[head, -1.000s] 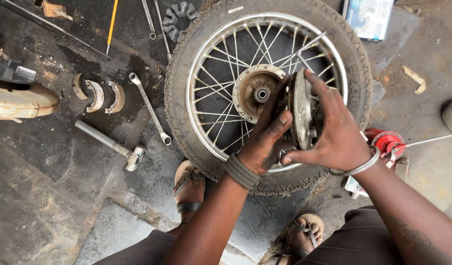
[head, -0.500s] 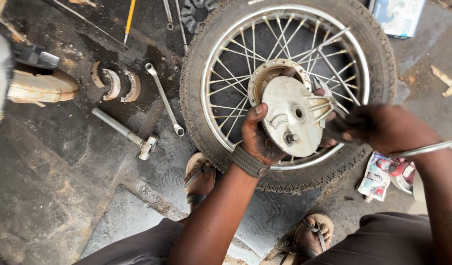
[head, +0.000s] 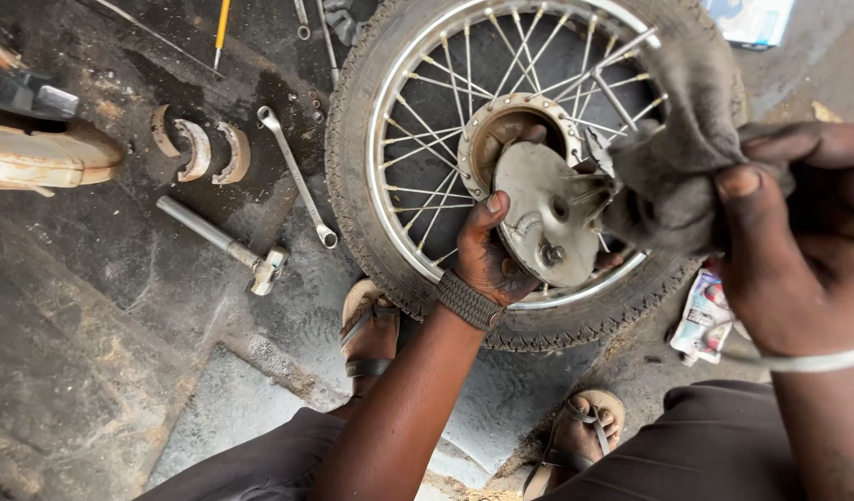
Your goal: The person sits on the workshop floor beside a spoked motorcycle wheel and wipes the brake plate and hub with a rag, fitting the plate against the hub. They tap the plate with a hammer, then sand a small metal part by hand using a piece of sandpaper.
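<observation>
**A:** Where is the round metal plate (head: 543, 223) right now?

**B:** In the left hand (head: 487, 255), held on edge just above the hub (head: 501, 125) of the spoked wheel (head: 529, 167) that lies flat on the floor (head: 121, 371). The grip is closed on the plate's lower rim: thumb on the near face, fingers curled behind it.

**A:** And the other hand?

**B:** The right hand (head: 789, 241) has its grip bunched tight on a grey rag (head: 673, 181), which touches the plate's far edge, on the side away from the left-hand grip.

**A:** How would you expect that plate to handle?

**B:** Stiff and fairly heavy for its size, I'd judge; it looks like cast metal with a bolt and lever standing off the face. It is probably dusty or greasy, so it could slip. The rim is the sensible hold, since the face carries the small parts, and the rag gives friction on the opposite side.

**A:** Anything close to the grip?

**B:** Below the left wrist, a sandalled foot (head: 371, 325). Well off to the left of it lie a spanner (head: 295, 176), a hammer (head: 224, 243) and two curved brake shoes (head: 209, 150).
</observation>
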